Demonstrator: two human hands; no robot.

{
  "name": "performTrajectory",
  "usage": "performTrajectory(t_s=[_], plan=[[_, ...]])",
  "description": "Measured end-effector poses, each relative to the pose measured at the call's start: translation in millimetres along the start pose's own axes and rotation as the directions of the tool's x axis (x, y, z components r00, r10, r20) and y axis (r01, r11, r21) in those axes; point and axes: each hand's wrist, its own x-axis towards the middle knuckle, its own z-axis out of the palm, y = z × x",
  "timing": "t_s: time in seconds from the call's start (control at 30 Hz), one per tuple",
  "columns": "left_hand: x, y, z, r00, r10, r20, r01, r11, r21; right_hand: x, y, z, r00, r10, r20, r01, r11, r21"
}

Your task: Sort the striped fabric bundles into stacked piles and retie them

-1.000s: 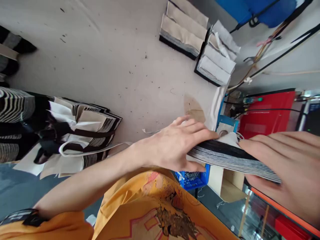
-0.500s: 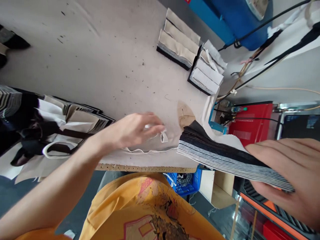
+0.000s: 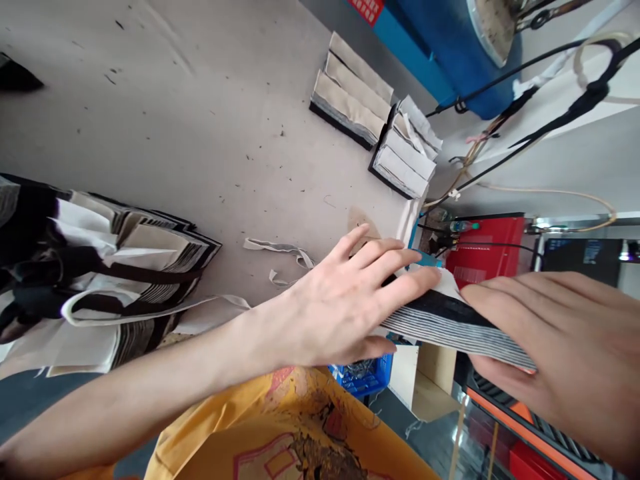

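Note:
My right hand (image 3: pixel 560 353) grips the right end of a stack of layered fabric strips (image 3: pixel 455 333), black on top with pale, striped edges. Across its left end lies my left hand (image 3: pixel 345 300), fingers spread over the top and thumb apart below the striped edge. That hand hides this end of the stack, so I cannot tell how firmly it touches. A thin pale strip (image 3: pixel 270 247) lies curled on the table left of my left hand. Another pale strip (image 3: pixel 200 305) runs behind my forearm to the bundles on the left.
Tied bundles of cut fabric pieces (image 3: pixel 150 253) sit at the table's left. Beige-topped stacks (image 3: pixel 350 93) and white-topped stacks (image 3: pixel 405 153) lie at the back right. Cables (image 3: pixel 525 140) hang beside a blue machine (image 3: pixel 430 53). A blue crate (image 3: pixel 367 380) stands below the table.
My left hand has moved right, from above the pale strip on the table onto the left end of the fabric stack. My right hand keeps its grip, shifted slightly left in view.

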Motion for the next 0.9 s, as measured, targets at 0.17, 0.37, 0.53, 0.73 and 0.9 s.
performTrajectory(t_s=[0.17, 0.37, 0.53, 0.73, 0.9], plan=[[-4.3, -17.5, 13.6, 1.000, -0.013, -0.027, 0.016, 0.995, 0.098, 9.5, -1.9, -4.8, 0.994, -0.113, -0.003, 0.112, 0.993, -0.042], [-16.7, -29.3, 3.3, 0.984, 0.049, -0.173, -0.036, 0.996, 0.081, 17.8, -7.4, -6.7, 0.998, -0.055, -0.024, 0.054, 0.998, -0.018], [-20.1, -27.8, 7.9, 0.957, 0.099, -0.274, -0.080, 0.994, 0.080, 13.4, 0.0, -5.9, 1.000, 0.001, -0.026, -0.001, 1.000, 0.003], [-14.3, -26.9, 2.4, 0.950, 0.180, -0.255, -0.171, 0.984, 0.057, 10.5, 4.7, -11.7, 0.998, 0.054, -0.034, -0.053, 0.998, 0.032], [-11.7, -28.4, -5.8, 0.976, 0.135, -0.170, -0.127, 0.990, 0.060, 14.3, 9.2, -12.6, 0.997, 0.032, -0.065, -0.028, 0.998, 0.059]])
